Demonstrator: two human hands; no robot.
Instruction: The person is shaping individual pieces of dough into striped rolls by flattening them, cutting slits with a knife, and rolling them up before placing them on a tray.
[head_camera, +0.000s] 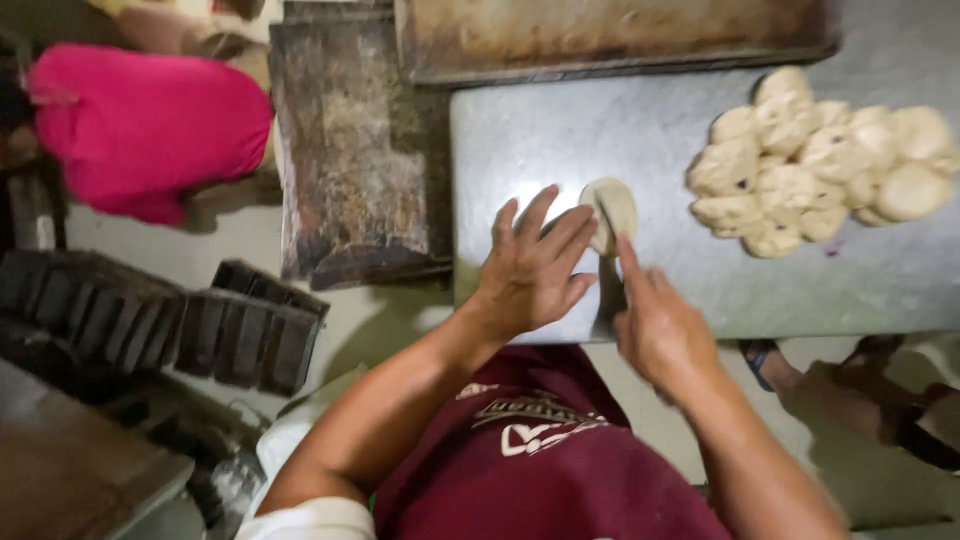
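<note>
A small flattened dough disc (612, 210) lies on the grey metal table (560, 130). My left hand (530, 265) rests beside the disc with its fingers spread, and the fingertips touch the disc's left edge. My right hand (655, 320) comes in from below with the index finger stretched toward the disc. It seems to grip a thin dark blade-like tool (606, 225), whose tip lies across the dough. To the right on the table is a pile of pale dough balls (820, 165), some with dark purple specks.
A worn dark baking tray (620, 40) lies along the table's far edge, and another (350, 150) sits to its left. Dark loaf pans (250, 335) stand lower left. A person in pink (150, 130) is upper left. Another person's sandalled foot (760, 360) shows under the table's near edge.
</note>
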